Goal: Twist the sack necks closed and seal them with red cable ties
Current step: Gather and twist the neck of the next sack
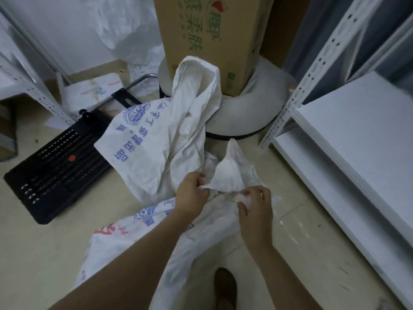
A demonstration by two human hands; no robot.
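Our left hand (193,192) is curled and pinches the near left corner of a bunched sack neck (225,175), and our right hand (256,208) grips the crumpled fabric at the neck's right side between thumb and fingers, so both hands are closed on the same cloth with only a short stretch of it between them. We see the neck stand up as a rumpled white peak just above the hands, near the middle of the floor (44,253). The lower sack (134,242), white with red and blue print, spreads from there down under our forearms toward the near edge. We cannot see what it contains. Just beyond and to the left, a second sack (156,142) with blue print lies slumped and open-mouthed. Its top is draped up against a tall cardboard box (207,41), and what we can see of its inside shows only white lining. The box stands upright on a round white base (259,101) toward the far side, and its top is out of view. At the floor's left side lies a black slotted crate (58,171) with a red dot. We cannot tell whether it holds anything. White metal shelving (312,74) and stacked white boards (362,142) line the right edge. A brown shoe (224,287) shows at the near edge below our right wrist.
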